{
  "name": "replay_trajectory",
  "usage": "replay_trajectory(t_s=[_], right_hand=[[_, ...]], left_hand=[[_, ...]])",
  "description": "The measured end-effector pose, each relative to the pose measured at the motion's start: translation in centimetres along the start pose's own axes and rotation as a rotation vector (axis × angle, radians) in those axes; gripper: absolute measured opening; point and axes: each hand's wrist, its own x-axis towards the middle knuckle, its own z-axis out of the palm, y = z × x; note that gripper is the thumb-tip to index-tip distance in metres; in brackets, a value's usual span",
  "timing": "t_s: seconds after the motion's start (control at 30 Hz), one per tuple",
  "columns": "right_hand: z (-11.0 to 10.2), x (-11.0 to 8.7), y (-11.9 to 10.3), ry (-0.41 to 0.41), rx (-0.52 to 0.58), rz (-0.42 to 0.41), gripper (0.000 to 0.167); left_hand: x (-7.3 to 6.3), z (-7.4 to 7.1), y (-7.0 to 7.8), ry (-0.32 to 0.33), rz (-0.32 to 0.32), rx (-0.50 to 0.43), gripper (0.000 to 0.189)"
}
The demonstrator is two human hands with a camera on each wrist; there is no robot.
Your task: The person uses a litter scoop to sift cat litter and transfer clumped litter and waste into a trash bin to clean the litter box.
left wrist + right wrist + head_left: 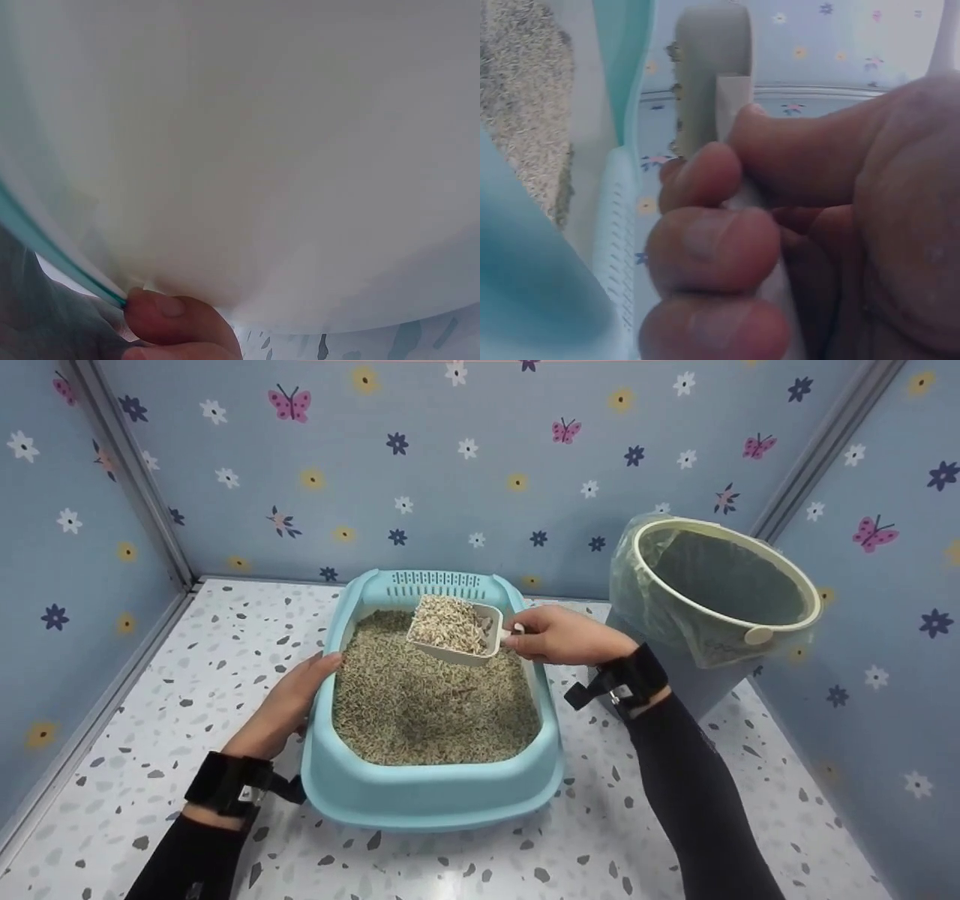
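A light-blue litter box [431, 796] holds a bed of greenish-brown pellet litter [435, 701]. My right hand [559, 635] grips the handle of a white litter scoop [491, 626], heaped with paler litter [448, 624], above the far part of the box. In the right wrist view, the fingers [712, 247] curl round the handle and the scoop [714, 67] shows from behind. My left hand [289, 705] holds the box's left rim, thumb on top. From below, the left wrist view shows its fingers [184, 322] hooked under the rim [67, 259] against the pale wall.
A grey bin [671, 675] with a cream ring [727, 611] and a translucent green liner [637, 600] stands right of the box, close to my right forearm. Flower-patterned panels [465, 495] rise behind and at both sides. The floor [210, 675] is speckled white.
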Motion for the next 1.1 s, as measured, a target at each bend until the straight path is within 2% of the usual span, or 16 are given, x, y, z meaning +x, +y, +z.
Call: replay_trajectory(t_s=[0.23,0.33,0.43,0.67,0.87,1.03,1.1], right_hand=[[0.6,-1.5,0.2,0.058,-0.12,0.005,0.022],[0.9,-2.0,0.4,0.096,-0.13,-0.009,0.022],[1.4,-2.5,1.1,0.123,-0.097,-0.019,0.022],[2.3,-3.3,1.6,0.158,0.053,-0.012,0.02],[2.4,-3.5,1.3,0.182,0.081,0.005,0.025],[2.5,-3.8,1.5,0.166,0.193,0.06,0.028],[2.6,-3.8,1.7,0.174,0.203,0.071,0.027]], left_hand=[[0.0,-0.1,0.1,0.025,-0.005,0.023,0.084],[0.1,0.0,0.1,0.027,0.004,0.024,0.082],[0.0,0.1,0.0,0.026,0.008,0.016,0.076],[-0.6,0.0,0.2,0.033,0.007,0.013,0.069],[-0.7,-0.2,0.4,0.032,0.01,0.022,0.068],[-0.4,-0.4,0.6,-0.009,-0.034,0.057,0.073],[-0.3,-0.7,0.7,-0.044,-0.054,0.076,0.077]])
